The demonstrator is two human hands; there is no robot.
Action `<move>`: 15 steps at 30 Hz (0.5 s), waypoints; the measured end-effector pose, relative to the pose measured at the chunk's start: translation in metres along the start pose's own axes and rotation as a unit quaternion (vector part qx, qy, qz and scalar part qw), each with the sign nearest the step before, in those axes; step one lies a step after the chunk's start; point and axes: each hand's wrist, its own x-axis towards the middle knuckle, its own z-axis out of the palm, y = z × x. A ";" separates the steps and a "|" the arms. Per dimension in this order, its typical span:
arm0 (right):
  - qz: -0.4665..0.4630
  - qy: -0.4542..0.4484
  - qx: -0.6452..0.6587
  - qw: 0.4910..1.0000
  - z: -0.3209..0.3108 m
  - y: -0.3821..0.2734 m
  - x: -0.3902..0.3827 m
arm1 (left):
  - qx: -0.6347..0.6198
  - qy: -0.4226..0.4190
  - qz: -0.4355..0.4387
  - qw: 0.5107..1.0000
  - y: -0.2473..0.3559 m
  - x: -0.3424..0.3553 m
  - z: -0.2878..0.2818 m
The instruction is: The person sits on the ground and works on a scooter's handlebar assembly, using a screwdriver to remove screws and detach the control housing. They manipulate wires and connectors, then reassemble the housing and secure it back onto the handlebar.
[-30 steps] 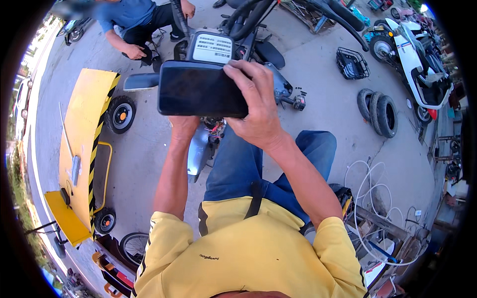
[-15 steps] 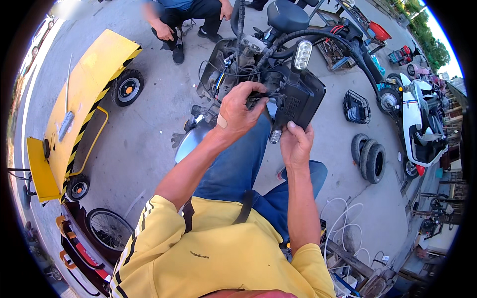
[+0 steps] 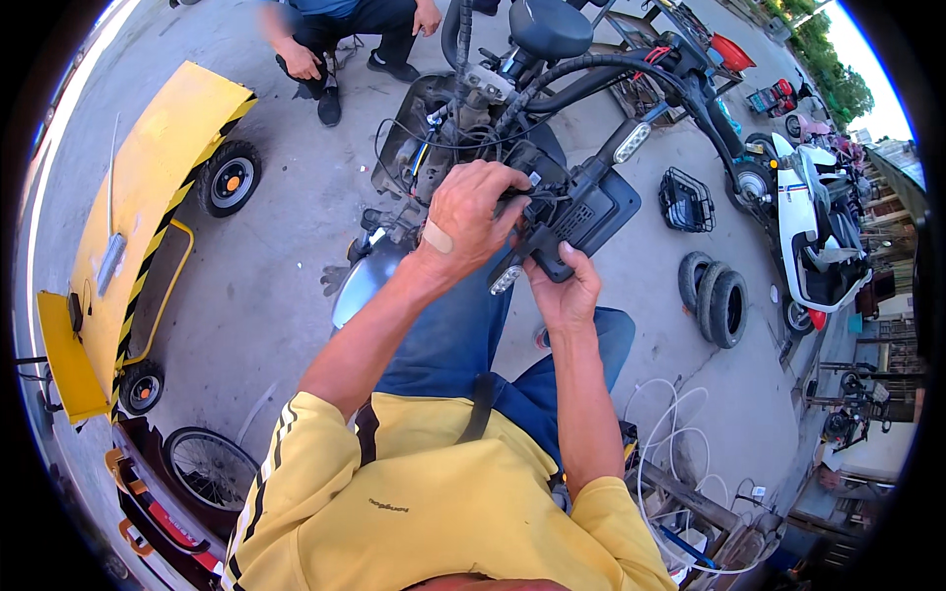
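Out at our far left we have a yellow cart (image 3: 163, 148), its edge banded with black and yellow stripes and its black wheels on the ground. Just below it, near our left sleeve, is a spoked bicycle wheel (image 3: 210, 468). Toward the top, a person (image 3: 370, 34) in dark trousers crouches. A shiny silver-blue cover (image 3: 367, 284) sits beside our leg, and above it the vehicle's opened front (image 3: 483, 98) bares its cables. Our left hand (image 3: 468, 212), a plaster near the wrist, pinches dark wires (image 3: 548, 200) between thumb and fingertips. These run behind a black panel (image 3: 596, 219), which we have tilted in front of the vehicle, a clear lamp at either end. Our right hand (image 3: 569, 289) grasps its lower edge, thumb on the face toward us. Farther right we see loops of white tubing (image 3: 675, 433) low down, a black wire basket (image 3: 687, 200) on the ground, three tyres (image 3: 727, 308) leaning together below the basket, and lastly a white scooter (image 3: 813, 236).
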 end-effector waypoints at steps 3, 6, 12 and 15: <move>0.014 -0.008 -0.002 1.000 -0.001 0.000 -0.005 | -0.014 -0.020 0.014 1.000 -0.005 -0.002 0.002; 0.022 0.007 0.006 1.000 -0.006 0.002 -0.009 | -0.014 -0.044 0.021 0.999 -0.002 -0.003 0.000; 0.030 0.026 -0.017 0.999 -0.012 0.006 -0.011 | -0.007 -0.028 0.036 0.999 -0.004 -0.002 0.000; 0.031 0.020 -0.028 0.999 -0.004 0.005 -0.012 | 0.000 -0.031 0.037 0.999 -0.007 -0.004 -0.004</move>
